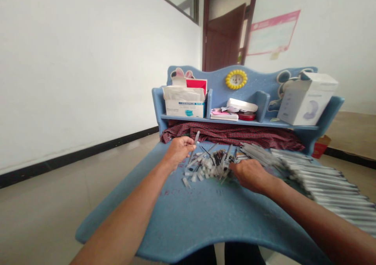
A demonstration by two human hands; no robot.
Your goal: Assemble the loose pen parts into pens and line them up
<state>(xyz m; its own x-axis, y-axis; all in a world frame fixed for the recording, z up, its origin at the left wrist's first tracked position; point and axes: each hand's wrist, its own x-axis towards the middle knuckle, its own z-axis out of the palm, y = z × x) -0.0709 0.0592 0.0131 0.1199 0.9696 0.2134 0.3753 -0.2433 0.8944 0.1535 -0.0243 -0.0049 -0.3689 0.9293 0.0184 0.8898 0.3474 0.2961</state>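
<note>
My left hand [179, 150] is closed, thumb and fingers pinching a slim translucent pen piece [197, 137] that points upward. It hovers at the left edge of a loose pile of small clear pen caps [202, 171] mixed with dark-tipped parts. At the pile's right side is my right hand [249, 173], its fingers bent together among the parts; whatever lies between them is hidden. Beyond that hand lie loose clear pen barrels [257, 153]. Many pens [335, 188] rest side by side in a row on the right, partly behind my right forearm.
The blue desk [205, 218] has a raised shelf at the back. On the shelf stand a mask box [185, 104], a white carton [307, 98], papers [225, 115] and a red tin [246, 117]. A checked cloth [235, 133] lies beneath, and a yellow clock [236, 79] is on the backboard.
</note>
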